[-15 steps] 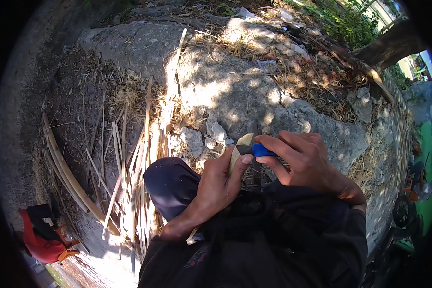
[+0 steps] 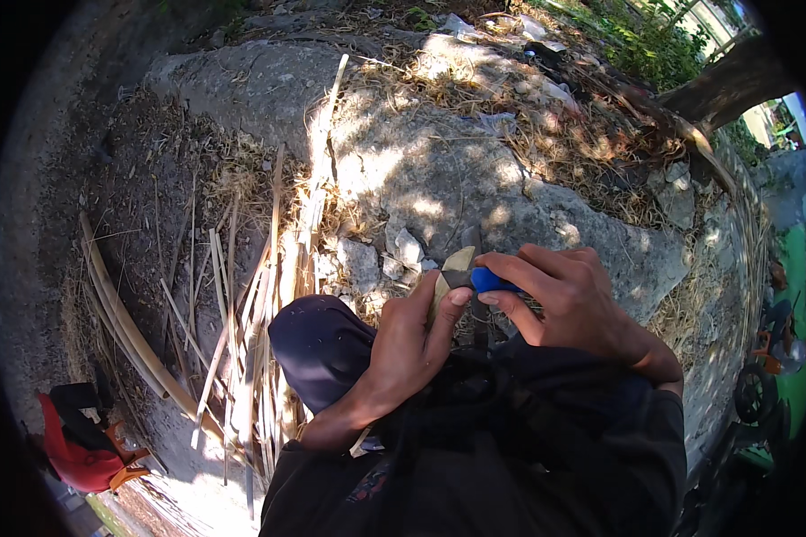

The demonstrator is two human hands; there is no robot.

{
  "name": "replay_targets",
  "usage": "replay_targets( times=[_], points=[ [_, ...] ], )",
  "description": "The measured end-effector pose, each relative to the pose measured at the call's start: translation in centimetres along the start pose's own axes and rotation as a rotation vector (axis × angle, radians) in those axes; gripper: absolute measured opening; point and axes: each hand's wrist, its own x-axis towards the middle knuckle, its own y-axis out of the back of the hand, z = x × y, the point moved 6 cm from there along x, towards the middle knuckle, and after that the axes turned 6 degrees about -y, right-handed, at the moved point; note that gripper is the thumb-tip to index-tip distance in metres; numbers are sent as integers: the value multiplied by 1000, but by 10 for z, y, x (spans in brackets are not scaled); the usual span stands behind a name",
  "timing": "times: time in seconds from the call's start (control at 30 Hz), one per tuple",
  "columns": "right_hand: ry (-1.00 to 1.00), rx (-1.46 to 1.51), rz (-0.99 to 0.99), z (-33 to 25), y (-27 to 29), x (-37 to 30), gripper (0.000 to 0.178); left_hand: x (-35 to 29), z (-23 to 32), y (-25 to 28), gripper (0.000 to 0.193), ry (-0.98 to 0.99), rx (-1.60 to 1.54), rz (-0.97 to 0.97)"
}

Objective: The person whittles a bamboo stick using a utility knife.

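My left hand [image 2: 403, 336] is closed around a short pale piece of split wood or bamboo [image 2: 458, 259], its upper end sticking out past the fingers. A knife with a blue handle [image 2: 493, 280] is gripped between the thumb and fingers of my right hand [image 2: 560, 295]. The dark grey blade [image 2: 457, 278] lies across the pale piece, close to my left thumb, which presses at its lower edge. Both hands meet above my lap, and my left palm hides the lower part of the piece.
Long pale split strips [image 2: 251, 349] lie on the ground left of my knee [image 2: 321, 349]. Farther left are thicker curved poles [image 2: 139, 340] and a red and black object [image 2: 76, 443]. Broken stones [image 2: 358, 264] and a large rock slab [image 2: 582, 224] lie ahead. A tree trunk [image 2: 734, 85] leans at far right.
The blade has turned slightly against the pale piece, and more of its grey face catches light. Both hands stay almost in the same place.
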Motion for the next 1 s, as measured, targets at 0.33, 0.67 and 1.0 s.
replay_targets(
  times=[0.33, 0.67, 1.0],
  points=[
    [19, 14, 45, -3, 1, 2, 33, -1, -4, 2, 33, 83, -52, -41],
    [28, -40, 91, -4, 2, 1, 35, -1, -13, 1, 35, 120, -46, -69],
    [-16, 92, 17, 1, -2, 2, 33, 1, -6, -1, 33, 97, -135, -77]
  ],
)
